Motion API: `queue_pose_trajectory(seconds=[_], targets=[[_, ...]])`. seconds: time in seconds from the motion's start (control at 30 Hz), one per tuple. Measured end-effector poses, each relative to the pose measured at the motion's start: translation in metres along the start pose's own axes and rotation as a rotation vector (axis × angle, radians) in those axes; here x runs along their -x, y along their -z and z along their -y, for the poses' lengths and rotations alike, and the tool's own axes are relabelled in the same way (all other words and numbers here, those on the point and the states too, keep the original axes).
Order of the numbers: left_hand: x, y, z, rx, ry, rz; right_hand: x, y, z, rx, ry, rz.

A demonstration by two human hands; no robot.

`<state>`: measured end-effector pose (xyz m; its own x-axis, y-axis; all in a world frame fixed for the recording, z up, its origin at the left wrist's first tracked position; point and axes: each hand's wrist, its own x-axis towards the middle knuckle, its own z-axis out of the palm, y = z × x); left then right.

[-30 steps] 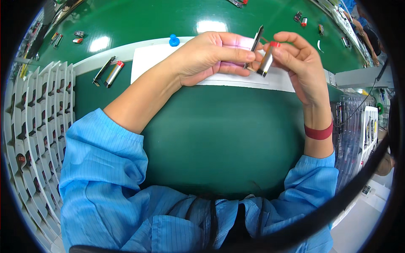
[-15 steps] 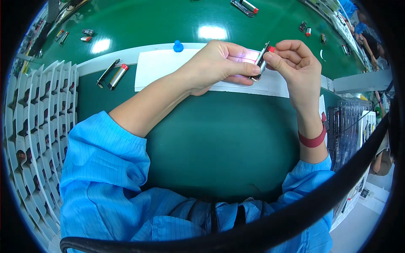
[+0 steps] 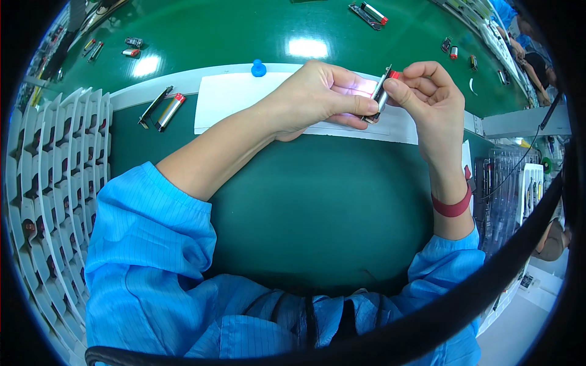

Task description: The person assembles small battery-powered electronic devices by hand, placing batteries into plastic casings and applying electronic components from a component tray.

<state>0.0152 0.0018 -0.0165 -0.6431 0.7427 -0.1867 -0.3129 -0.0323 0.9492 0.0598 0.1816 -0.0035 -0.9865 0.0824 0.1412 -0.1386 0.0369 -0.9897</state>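
Red-ended cell (image 3: 394, 75): earlier angling apart, now lying against slim dark part (image 3: 379, 89). Left hand (image 3: 320, 94): pinching part. Right hand (image 3: 436, 102): thumb touching cell's red end, pinch unclear.

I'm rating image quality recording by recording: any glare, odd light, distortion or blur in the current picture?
Head view: white glare in two patches on the far green table; head view: violet glow on the left hand; head view: fisheye bend in the white trays at the left, black corners; head view: a soft-edged dark strap crossing the lower right.
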Motion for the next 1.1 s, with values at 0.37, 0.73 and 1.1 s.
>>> queue_pose_trajectory(seconds=[0.37, 0.73, 1.1], targets=[[0.005, -0.025, 0.012, -0.220, -0.255, -0.122, 0.000, -0.004, 0.012, 0.070, 0.000, -0.079], [0.008, -0.014, -0.006, -0.734, -0.334, -0.100, -0.011, -0.011, 0.002, 0.064, 0.099, -0.021], [-0.001, -0.011, 0.007, -0.724, -0.500, -0.307, -0.016, -0.008, 0.004, 0.063, 0.074, -0.017]])
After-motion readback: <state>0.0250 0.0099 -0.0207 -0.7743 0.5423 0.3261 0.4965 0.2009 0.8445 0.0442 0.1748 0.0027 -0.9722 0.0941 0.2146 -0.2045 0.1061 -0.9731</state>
